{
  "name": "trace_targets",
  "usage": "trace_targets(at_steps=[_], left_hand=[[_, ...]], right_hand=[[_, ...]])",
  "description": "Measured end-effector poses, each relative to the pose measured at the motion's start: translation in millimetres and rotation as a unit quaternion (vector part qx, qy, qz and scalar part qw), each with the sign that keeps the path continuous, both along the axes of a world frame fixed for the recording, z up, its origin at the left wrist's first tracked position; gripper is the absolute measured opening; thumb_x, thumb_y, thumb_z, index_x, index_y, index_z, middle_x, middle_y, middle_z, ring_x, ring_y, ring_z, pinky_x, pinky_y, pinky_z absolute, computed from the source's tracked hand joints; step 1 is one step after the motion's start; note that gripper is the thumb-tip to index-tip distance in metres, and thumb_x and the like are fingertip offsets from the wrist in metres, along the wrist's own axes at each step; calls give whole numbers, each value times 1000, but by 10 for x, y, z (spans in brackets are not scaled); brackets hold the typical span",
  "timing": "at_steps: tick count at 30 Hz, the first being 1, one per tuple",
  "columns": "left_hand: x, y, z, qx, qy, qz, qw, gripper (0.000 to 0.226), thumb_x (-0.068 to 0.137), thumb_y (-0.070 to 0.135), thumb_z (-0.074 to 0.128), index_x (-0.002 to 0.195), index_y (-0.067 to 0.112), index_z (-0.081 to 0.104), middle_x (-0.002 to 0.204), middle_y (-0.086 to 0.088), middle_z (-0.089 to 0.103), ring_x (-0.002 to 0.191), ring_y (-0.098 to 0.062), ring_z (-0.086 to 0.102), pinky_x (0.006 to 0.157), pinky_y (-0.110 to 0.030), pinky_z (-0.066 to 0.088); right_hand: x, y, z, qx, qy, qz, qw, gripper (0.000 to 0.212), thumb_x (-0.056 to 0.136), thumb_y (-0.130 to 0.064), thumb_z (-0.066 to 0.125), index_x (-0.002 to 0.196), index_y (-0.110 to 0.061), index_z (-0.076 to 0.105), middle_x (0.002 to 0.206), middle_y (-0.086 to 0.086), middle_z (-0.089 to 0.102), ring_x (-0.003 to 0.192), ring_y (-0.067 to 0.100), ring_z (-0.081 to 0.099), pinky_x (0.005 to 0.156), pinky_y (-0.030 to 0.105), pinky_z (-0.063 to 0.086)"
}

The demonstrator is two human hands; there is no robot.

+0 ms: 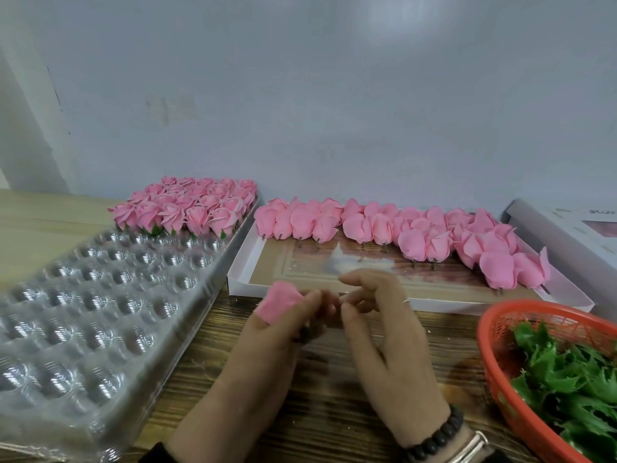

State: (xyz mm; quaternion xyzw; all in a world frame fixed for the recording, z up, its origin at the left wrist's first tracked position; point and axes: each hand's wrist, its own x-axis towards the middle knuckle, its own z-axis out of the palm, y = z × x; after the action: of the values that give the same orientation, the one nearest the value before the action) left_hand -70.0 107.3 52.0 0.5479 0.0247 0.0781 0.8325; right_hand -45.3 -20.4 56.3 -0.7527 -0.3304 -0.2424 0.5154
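My left hand grips a pink rose head just in front of the white box; its petals stick out to the left above my fingers. My right hand is right beside it, fingertips meeting the left hand's at the flower's base; whether they pinch anything is hidden. A dark bit shows under the left fingers. Several pink rose heads without leaves lie in a shallow white box. Finished roses with green bases fill the far rows of a clear plastic blister tray.
An orange mesh basket of green leaf pieces stands at the right. A white carton lid lies at the far right. A grey wall rises close behind. Bare wooden tabletop shows under my wrists.
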Motion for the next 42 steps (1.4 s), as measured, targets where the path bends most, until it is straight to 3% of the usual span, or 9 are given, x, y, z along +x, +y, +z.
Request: trace_targets(at_steps=[5, 12, 17, 22, 27, 32, 36, 38, 42], left_hand=[[35, -36, 66, -214, 52, 31, 975, 45, 58, 28, 69, 99, 9, 68, 112, -11, 67, 103, -24, 61, 96, -37, 39], [-24, -132, 44, -217, 67, -45, 973, 36, 61, 33, 73, 91, 13, 75, 95, -13, 69, 87, -22, 69, 72, -32, 57], [-13, -53, 31, -217, 75, -98, 968, 67, 35, 34, 93, 92, 6, 73, 101, -20, 67, 95, -30, 66, 80, -37, 56], [-32, -55, 60, -192, 52, -104, 975, 22, 64, 32, 80, 67, 11, 73, 98, -19, 69, 94, -29, 67, 83, -38, 55], [10, -91, 38, -212, 63, -25, 975, 23, 62, 31, 67, 69, 9, 70, 95, -18, 68, 86, -28, 66, 82, -41, 55], [-11, -102, 31, -191, 61, -34, 979, 22, 64, 31, 66, 70, 11, 74, 92, -17, 69, 85, -26, 68, 81, -37, 55], [-20, -72, 38, -176, 62, -63, 980, 20, 67, 27, 62, 66, 11, 73, 98, -17, 69, 87, -25, 69, 82, -38, 52], [-15, -64, 39, -189, 59, -61, 978, 18, 64, 24, 65, 69, 8, 73, 101, -19, 69, 89, -27, 69, 79, -38, 54], [-15, -68, 35, -184, 64, -74, 978, 26, 65, 27, 78, 78, 6, 73, 94, -21, 68, 88, -29, 67, 75, -36, 57]], right_hand=[[-19, 125, -152, -45, 133, 32, 990, 41, 69, -22, 73, 94, -37, 44, 96, -14, 55, 96, 0, 53, 73, 3, 40], [-67, 155, -142, -64, 96, -3, 993, 40, 72, -22, 73, 87, -40, 40, 92, -13, 55, 86, 0, 52, 72, 9, 41], [-58, 142, -87, -4, 201, 37, 979, 25, 68, -20, 76, 80, -29, 56, 72, -14, 59, 67, 3, 55, 62, 11, 42], [-17, 96, -58, 46, 307, 141, 940, 15, 73, -11, 76, 78, -17, 62, 64, -3, 61, 59, 8, 53, 57, 20, 45], [-24, 135, -110, 40, 289, 105, 951, 40, 62, -18, 80, 90, -27, 53, 87, -7, 65, 70, 5, 60, 69, 24, 50], [-51, 164, -98, 14, 216, 71, 974, 30, 67, -10, 76, 79, -29, 55, 80, -23, 62, 63, 3, 55, 62, 15, 45], [-30, 125, -51, 70, 310, 122, 940, 15, 63, -25, 74, 69, -18, 62, 56, -5, 53, 56, 15, 48, 57, 29, 40], [-26, 121, -52, 62, 319, 130, 937, 14, 69, -17, 76, 77, -20, 64, 58, -2, 52, 59, 16, 48, 60, 33, 42], [-57, 139, -62, 34, 288, 98, 952, 25, 67, -17, 76, 85, -24, 60, 70, 1, 61, 61, 7, 53, 61, 21, 44]])
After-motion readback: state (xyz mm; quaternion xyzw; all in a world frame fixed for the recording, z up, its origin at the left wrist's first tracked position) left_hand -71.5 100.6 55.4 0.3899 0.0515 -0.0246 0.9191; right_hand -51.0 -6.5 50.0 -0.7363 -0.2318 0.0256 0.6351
